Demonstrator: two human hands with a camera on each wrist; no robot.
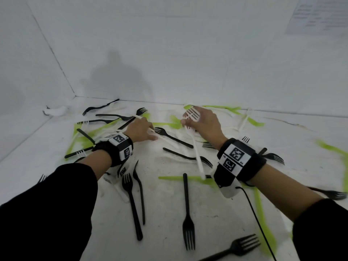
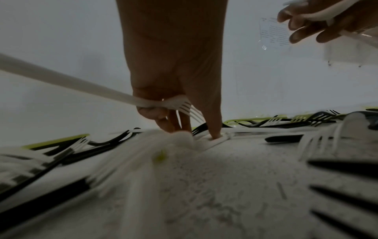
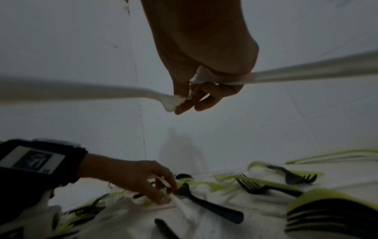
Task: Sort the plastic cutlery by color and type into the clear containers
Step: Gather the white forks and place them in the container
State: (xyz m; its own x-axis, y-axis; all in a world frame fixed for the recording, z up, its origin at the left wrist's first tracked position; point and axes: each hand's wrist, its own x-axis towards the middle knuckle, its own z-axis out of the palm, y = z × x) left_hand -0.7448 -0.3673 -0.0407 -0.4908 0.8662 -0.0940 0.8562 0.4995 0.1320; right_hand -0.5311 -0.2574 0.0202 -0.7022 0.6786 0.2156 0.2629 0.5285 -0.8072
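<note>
Black, white and lime-green plastic cutlery lies scattered over the white table [image 1: 165, 213]. My left hand [image 1: 148, 133] is low over the pile. Its curled fingers hold a white fork [image 2: 178, 105] against the palm, while the index finger [image 2: 214, 129] presses on another white piece lying on the table. My right hand [image 1: 188, 121] is raised a little to the right and grips white forks [image 1: 193, 113]; one long handle [image 1: 197, 157] points back toward me. In the right wrist view its fingers [image 3: 196, 100] pinch two white handles that stick out left and right.
Black forks [image 1: 188, 221] [image 1: 131, 200] [image 1: 239, 245] lie near me, and green pieces [image 1: 188, 178] [image 1: 261, 213] to the right. White walls close the table at the back and left. A sheet of paper [image 1: 320, 14] hangs on the wall. A black cable [image 1: 258, 223] trails from my right wrist.
</note>
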